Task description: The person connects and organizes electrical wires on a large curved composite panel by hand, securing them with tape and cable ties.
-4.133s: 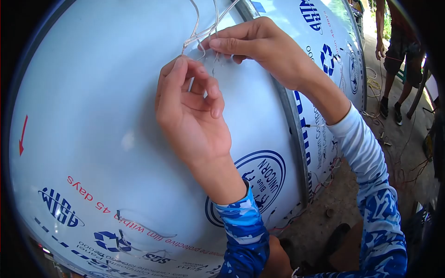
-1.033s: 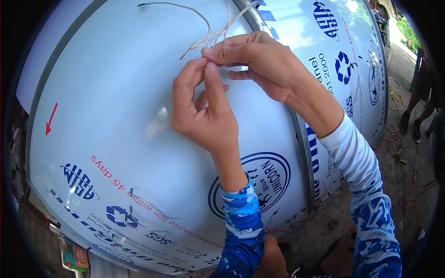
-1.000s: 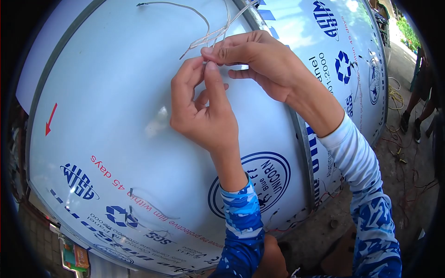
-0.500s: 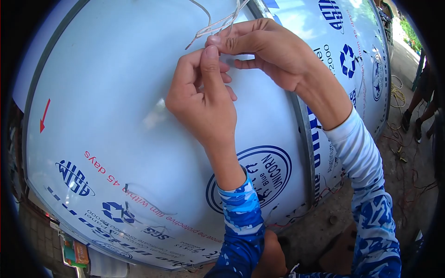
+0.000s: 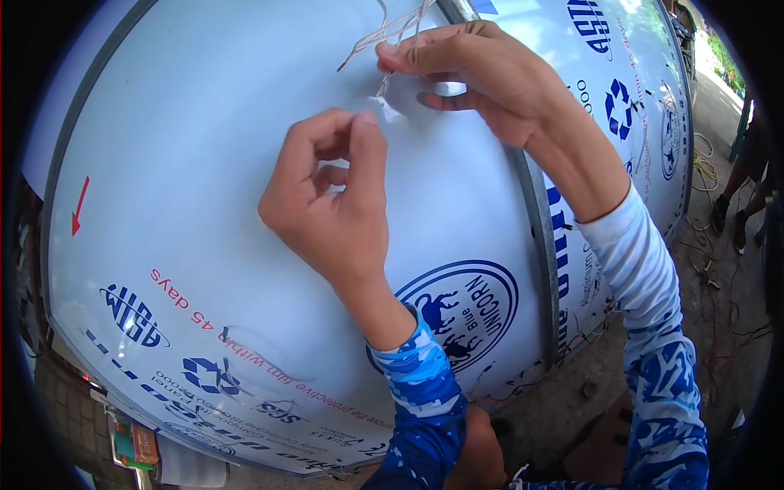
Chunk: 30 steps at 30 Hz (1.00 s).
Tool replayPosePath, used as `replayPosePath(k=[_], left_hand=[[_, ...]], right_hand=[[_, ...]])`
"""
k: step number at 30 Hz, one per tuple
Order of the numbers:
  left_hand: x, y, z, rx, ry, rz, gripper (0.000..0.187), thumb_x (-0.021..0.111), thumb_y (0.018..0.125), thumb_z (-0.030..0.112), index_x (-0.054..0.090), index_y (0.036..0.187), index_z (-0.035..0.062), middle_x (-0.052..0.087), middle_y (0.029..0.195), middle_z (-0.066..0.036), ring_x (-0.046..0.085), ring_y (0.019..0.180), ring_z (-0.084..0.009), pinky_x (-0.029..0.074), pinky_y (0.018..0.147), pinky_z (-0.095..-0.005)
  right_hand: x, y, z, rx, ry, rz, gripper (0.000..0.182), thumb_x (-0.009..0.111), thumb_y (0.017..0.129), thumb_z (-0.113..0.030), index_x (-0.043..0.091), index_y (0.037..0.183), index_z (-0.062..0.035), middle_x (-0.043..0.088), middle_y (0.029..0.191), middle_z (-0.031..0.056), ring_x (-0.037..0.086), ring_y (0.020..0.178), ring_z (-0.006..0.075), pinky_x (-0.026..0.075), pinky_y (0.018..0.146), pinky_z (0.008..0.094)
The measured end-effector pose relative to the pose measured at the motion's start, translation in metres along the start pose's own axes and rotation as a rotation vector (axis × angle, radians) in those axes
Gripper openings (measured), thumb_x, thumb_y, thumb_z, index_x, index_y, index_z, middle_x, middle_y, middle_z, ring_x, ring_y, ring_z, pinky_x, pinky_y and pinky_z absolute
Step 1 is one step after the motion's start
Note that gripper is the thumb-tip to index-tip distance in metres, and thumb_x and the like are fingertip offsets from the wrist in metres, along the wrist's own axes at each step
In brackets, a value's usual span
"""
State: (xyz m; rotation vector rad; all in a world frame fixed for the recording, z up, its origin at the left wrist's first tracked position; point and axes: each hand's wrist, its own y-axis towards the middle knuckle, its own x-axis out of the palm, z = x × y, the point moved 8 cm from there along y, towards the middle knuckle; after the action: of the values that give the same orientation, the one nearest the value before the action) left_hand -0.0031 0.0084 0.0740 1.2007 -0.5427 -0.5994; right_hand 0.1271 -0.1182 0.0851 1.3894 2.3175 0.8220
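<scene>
Thin clear-coated wires (image 5: 390,33) hang over the top of a large white panel (image 5: 188,188) printed with blue and red lettering. My right hand (image 5: 490,77) pinches one wire between thumb and forefinger, its other fingers partly curled. Below that pinch, the wire's twisted end points down toward a small whitish, blurred patch. Just under it is my left hand (image 5: 331,188), with thumb and forefinger tips pressed together; whatever lies between them is too small to make out. Another wire end, reddish, sticks out to the left of my right hand.
A grey metal frame bar (image 5: 539,237) runs down between this panel and a second printed panel (image 5: 604,106). Yellow cable (image 5: 704,167) and red wires lie on the ground at right, near another person's legs (image 5: 739,192). A green and orange box (image 5: 135,445) stands at lower left.
My left hand has moved down and left, away from my right hand. My right hand has stayed near the same spot, and the wire's twisted end now shows below its fingers.
</scene>
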Motion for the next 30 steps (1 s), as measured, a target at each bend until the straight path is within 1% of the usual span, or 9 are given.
replayPosePath(k=[1,3,5,14,20,22,23,25,30], left_hand=[[0.007,0.0,-0.005,-0.002,0.001,0.002,0.009,0.071,0.079,0.002,0.064,0.083,-0.0011,0.062,0.071,-0.005,0.055,0.059,-0.0082,0.042,0.047,-0.0189],[0.013,-0.003,0.005,0.225,-0.065,0.067,0.02,0.076,0.072,-0.001,0.063,0.087,-0.0004,0.064,0.083,-0.006,0.06,0.075,-0.0116,0.051,0.059,-0.0218],[0.019,-0.003,-0.003,0.218,-0.067,0.07,0.025,0.078,0.07,0.002,0.064,0.091,0.0057,0.064,0.091,-0.004,0.061,0.078,-0.0155,0.05,0.053,-0.0251],[0.017,-0.009,-0.011,0.224,-0.069,0.198,0.008,0.071,0.08,0.0,0.066,0.086,-0.0008,0.067,0.073,-0.005,0.062,0.058,-0.0136,0.054,0.053,-0.0236],[0.02,-0.011,-0.003,-0.017,-0.088,0.2,0.008,0.063,0.088,0.005,0.066,0.085,-0.0015,0.064,0.067,-0.005,0.058,0.051,-0.0111,0.045,0.042,-0.0225],[0.031,-0.014,-0.019,-0.322,-0.39,0.109,0.015,0.061,0.091,0.011,0.066,0.087,-0.0017,0.063,0.068,-0.006,0.057,0.052,-0.0109,0.039,0.039,-0.0217],[0.029,-0.012,-0.023,-0.323,-0.389,0.11,0.015,0.061,0.091,0.011,0.066,0.087,-0.0017,0.063,0.068,-0.006,0.057,0.052,-0.0109,0.039,0.039,-0.0217],[0.065,-0.023,-0.041,-0.733,-1.245,-0.164,0.02,0.06,0.093,0.017,0.064,0.092,-0.002,0.064,0.074,-0.008,0.059,0.055,-0.0122,0.038,0.039,-0.0202],[0.071,-0.026,-0.041,-0.691,-1.097,-0.079,0.02,0.063,0.092,0.018,0.063,0.096,-0.0018,0.066,0.08,-0.009,0.063,0.062,-0.0141,0.046,0.043,-0.0215]], right_hand=[[0.007,-0.002,0.001,0.001,-0.006,-0.011,0.022,0.068,0.082,-0.026,0.073,0.095,-0.0086,0.069,0.095,0.0035,0.056,0.098,0.0143,0.039,0.085,0.0373],[0.013,-0.007,-0.002,0.016,0.032,-0.004,0.021,0.066,0.084,-0.024,0.073,0.095,-0.0073,0.069,0.096,0.0039,0.056,0.097,0.0144,0.039,0.085,0.0366],[0.014,-0.009,-0.002,0.016,0.079,0.013,0.021,0.066,0.084,-0.023,0.073,0.094,-0.006,0.069,0.097,0.0038,0.057,0.095,0.0146,0.039,0.085,0.0365],[0.02,-0.011,0.007,0.049,-0.008,0.011,0.017,0.067,0.083,-0.022,0.074,0.085,-0.007,0.068,0.082,0.0013,0.057,0.085,0.0114,0.04,0.079,0.033],[0.02,-0.007,-0.007,-0.138,0.009,-0.139,0.013,0.067,0.084,-0.018,0.074,0.085,-0.008,0.067,0.08,0.0002,0.058,0.08,0.0101,0.042,0.078,0.0324],[0.017,-0.002,-0.004,-0.124,0.024,-0.166,0.012,0.067,0.084,-0.018,0.074,0.085,-0.0079,0.067,0.08,0.0001,0.058,0.079,0.01,0.043,0.079,0.033],[0.017,-0.001,-0.004,-0.116,0.035,-0.191,0.012,0.067,0.084,-0.018,0.073,0.085,-0.0078,0.067,0.08,0.0001,0.058,0.078,0.0099,0.044,0.08,0.0337],[0.014,0.0,-0.001,-0.061,0.068,-0.207,0.013,0.068,0.084,-0.019,0.073,0.084,-0.0077,0.067,0.08,0.0002,0.058,0.078,0.0103,0.044,0.082,0.0345],[0.01,0.003,0.008,0.057,0.084,-0.251,0.016,0.069,0.084,-0.022,0.073,0.08,-0.0069,0.068,0.079,0.0009,0.059,0.079,0.0121,0.044,0.085,0.0355]])
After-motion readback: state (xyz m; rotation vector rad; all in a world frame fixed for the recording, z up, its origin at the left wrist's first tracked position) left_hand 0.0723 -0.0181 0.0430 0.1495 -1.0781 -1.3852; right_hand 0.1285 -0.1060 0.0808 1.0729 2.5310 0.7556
